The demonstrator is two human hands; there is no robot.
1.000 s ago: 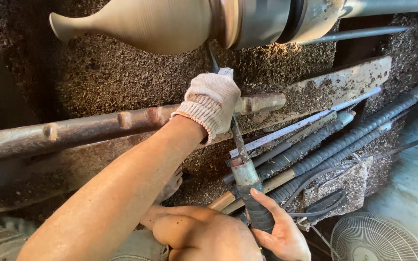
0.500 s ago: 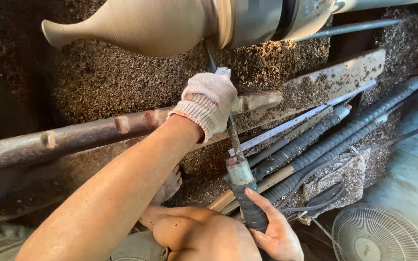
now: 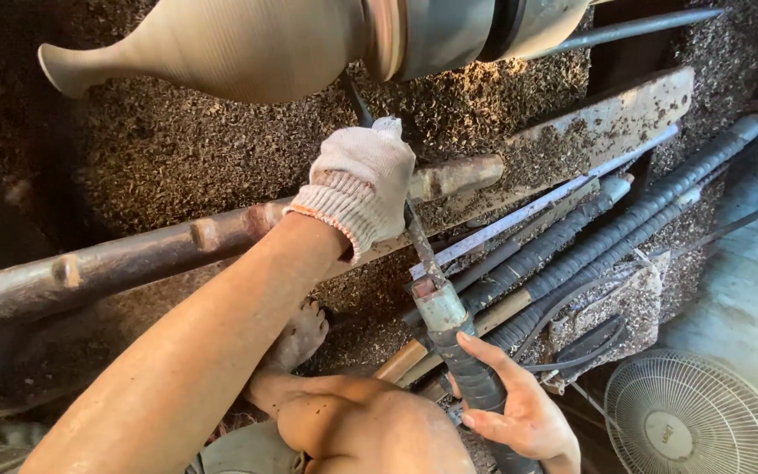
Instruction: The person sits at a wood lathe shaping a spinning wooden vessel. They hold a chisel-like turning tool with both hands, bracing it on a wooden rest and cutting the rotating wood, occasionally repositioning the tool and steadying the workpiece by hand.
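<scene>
A pale wooden vase-shaped piece [image 3: 221, 44] is mounted on a lathe chuck [image 3: 449, 31] at the top. My left hand [image 3: 363, 180], in a white knit glove, presses the metal shaft of a long turning chisel [image 3: 436, 294] against a knobby wooden rest bar [image 3: 142, 254]. The chisel's tip reaches up under the wooden piece. My right hand [image 3: 515, 408], bare, grips the chisel's black wrapped handle low at the bottom.
Wood shavings [image 3: 160, 149] cover the lathe bed. Several more long wrapped-handle tools [image 3: 607, 237] lie slanted at the right. A white fan grille [image 3: 704, 417] stands at the bottom right. My bare foot [image 3: 300, 333] and knee [image 3: 370, 430] are below the rest bar.
The view has shifted slightly. Both hands keep their hold on the chisel, with the tip staying under the wooden piece.
</scene>
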